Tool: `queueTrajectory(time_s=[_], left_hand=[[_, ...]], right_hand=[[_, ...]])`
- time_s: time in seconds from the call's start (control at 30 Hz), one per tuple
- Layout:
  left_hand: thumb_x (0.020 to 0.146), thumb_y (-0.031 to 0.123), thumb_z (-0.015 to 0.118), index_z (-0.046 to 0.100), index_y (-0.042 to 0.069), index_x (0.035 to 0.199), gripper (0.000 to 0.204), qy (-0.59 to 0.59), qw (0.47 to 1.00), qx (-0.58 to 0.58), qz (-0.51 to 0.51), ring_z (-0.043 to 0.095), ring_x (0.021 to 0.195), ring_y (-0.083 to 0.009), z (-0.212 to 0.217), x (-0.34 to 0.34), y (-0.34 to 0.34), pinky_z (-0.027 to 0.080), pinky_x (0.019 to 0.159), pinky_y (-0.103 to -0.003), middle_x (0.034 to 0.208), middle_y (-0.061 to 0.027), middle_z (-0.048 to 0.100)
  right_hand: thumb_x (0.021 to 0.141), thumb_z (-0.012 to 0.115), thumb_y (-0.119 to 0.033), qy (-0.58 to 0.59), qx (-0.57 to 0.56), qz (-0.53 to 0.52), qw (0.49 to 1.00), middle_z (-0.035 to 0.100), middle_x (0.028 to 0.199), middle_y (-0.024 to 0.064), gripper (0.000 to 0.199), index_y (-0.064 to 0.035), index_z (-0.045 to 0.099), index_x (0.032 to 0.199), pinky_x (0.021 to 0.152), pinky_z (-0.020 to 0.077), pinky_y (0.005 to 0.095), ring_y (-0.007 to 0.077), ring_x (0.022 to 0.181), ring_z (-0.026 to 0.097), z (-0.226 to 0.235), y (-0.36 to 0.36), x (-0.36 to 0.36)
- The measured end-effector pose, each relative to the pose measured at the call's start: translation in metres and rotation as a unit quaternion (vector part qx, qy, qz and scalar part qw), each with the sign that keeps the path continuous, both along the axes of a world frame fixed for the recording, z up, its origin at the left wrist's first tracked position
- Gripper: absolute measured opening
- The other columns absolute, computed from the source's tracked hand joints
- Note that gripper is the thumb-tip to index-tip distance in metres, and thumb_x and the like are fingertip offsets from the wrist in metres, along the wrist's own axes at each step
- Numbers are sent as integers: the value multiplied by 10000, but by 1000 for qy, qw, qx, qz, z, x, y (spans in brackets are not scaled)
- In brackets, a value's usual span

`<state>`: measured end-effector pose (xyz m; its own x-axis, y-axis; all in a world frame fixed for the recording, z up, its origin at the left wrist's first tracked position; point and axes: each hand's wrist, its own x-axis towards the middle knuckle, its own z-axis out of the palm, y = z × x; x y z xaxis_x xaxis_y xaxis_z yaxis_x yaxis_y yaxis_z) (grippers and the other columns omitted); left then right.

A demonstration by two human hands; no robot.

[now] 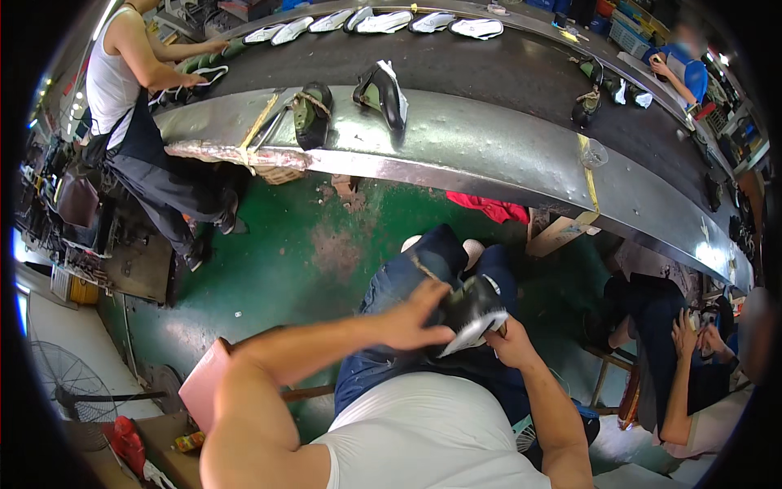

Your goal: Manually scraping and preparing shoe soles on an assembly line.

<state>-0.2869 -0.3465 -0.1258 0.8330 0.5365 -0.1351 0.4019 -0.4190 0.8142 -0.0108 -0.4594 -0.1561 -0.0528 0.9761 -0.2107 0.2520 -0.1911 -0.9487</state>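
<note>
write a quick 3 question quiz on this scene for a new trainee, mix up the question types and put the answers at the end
1. True or false: the person's right hand holds the black-and-white shoe.
2. Multiple choice: what colour is the cloth below the metal ledge?
a) white
b) yellow
c) red
3. Count: how many shoes sit on the metal ledge between its two yellow strips?

Key:
1. True
2. c
3. Two
</note>
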Motion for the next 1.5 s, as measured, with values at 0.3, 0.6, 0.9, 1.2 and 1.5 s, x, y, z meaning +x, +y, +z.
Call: queueTrajectory(time_s=[0.3,0.6,0.9,1.2,1.5], left_hand=[[976,399,579,611,25,1267,475,-54,943,-65,323,629,1058,-432,-65,80,-36,498,929,-454,1097,-286,639],[844,-78,547,528,-7,1410,571,-67,889,-435,126,657,1026,-156,-53,61,-4,505,910,-271,1197,-79,675],[817,38,653,139,-54,1564,912,-54,926,-345,146,476,1350,-261,-62,51,-56,338,1138,-306,1484,-232,459],[959,113,559,166,-50,1560,736,-43,925,-333,179,401,1396,-217,-76,56,-83,266,1177,-319,1507,-159,442],[1082,501,263,387,-6,1499,668,-96,792,-412,441,460,1353,-250,-93,84,-74,351,1126,-340,1494,-161,470]], right_hand=[[811,613,-12,60,-196,-154,967,675,807,96,179,35,608,984,575,514,286,151,643,632,9,0,-18],[783,657,-44,-37,-164,-184,969,674,798,130,260,62,574,1005,589,523,314,178,647,649,-25,-18,-2],[930,606,-236,-250,-137,25,958,683,900,240,250,-42,588,1088,786,514,496,461,878,645,75,-65,14],[908,627,-171,-452,-166,306,821,700,921,201,255,22,614,1075,779,530,488,397,900,676,99,-2,1],[860,665,-183,-372,55,211,902,670,880,185,199,-17,618,959,766,534,472,374,864,664,30,-31,-3]])
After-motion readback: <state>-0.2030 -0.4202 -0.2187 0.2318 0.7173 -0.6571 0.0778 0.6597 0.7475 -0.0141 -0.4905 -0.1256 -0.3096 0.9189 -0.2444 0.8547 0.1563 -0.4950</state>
